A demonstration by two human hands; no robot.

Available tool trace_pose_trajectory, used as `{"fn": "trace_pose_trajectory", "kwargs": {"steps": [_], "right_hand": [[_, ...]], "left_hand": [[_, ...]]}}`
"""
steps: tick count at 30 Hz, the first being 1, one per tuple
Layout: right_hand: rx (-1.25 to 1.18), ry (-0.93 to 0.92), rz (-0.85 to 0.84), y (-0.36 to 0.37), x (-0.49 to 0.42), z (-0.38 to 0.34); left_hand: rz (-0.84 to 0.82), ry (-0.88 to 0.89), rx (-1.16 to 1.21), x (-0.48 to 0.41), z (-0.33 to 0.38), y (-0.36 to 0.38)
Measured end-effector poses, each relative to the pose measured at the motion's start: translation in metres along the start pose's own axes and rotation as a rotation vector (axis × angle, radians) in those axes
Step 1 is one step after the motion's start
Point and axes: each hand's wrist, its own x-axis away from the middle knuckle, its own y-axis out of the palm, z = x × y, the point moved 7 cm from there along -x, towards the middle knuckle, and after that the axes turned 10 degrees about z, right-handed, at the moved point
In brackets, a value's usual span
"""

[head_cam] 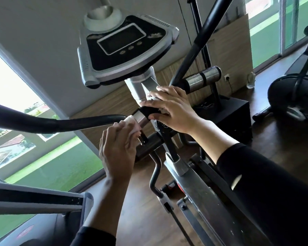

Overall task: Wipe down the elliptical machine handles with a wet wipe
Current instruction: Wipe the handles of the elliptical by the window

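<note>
**A:** So from the head cam we've got the elliptical's console (124,48) tilted up in the far middle, grey post (138,86) under it. Our left hand (116,150) is near and left of centre, fingers curled around a white wet wipe (132,124), pressing it against the chrome sensor part of the short handle (140,118) right below the post. So that hand's closed on the wipe, not open.

**B:** Yep, and the wipe is bunched up, touching the metal sleeve just where the black foam grip of the long left handlebar (52,122) passes behind it. What about our right hand?

**A:** Right hand (172,109) is just beside it, a bit farther and to the right, laid over the black joint where the handle meets the post. Fingers are spread and bent down over it, so we'd call it a loose hold on the handle mount. There's a bit of white under the fingertips too, we can't tell if that's more wipe or part of the machine.

**B:** Same here, can't tell. Both our sleeves are black. The other chrome handle (203,77) sticks out to the right behind our right hand, untouched, and the long right handlebar (199,43) runs up past it to the top edge.

**A:** Farther right there's another exercise bike (295,86) on the dark wood floor (274,132), and windows (12,89) on the left showing green outside.
</note>
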Motion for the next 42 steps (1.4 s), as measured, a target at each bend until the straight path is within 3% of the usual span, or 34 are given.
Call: {"fn": "trace_pose_trajectory", "kwargs": {"steps": [7,20,26,36,42], "right_hand": [[0.040,-0.066,0.039,0.003,0.002,0.002],[0.016,-0.128,0.166,0.006,0.005,0.006],[-0.019,-0.161,0.253,0.004,0.007,0.006],[-0.046,-0.199,0.340,0.004,0.010,0.006],[-0.047,-0.188,0.323,0.005,0.009,0.006]], "left_hand": [[-0.013,-0.033,0.036,-0.001,-0.001,-0.001],[0.044,0.113,-0.009,0.003,-0.003,-0.008],[0.193,0.172,-0.130,0.003,0.008,-0.002],[0.270,0.280,-0.285,0.010,0.011,-0.001],[0.255,0.198,-0.341,0.000,0.017,0.020]]}}
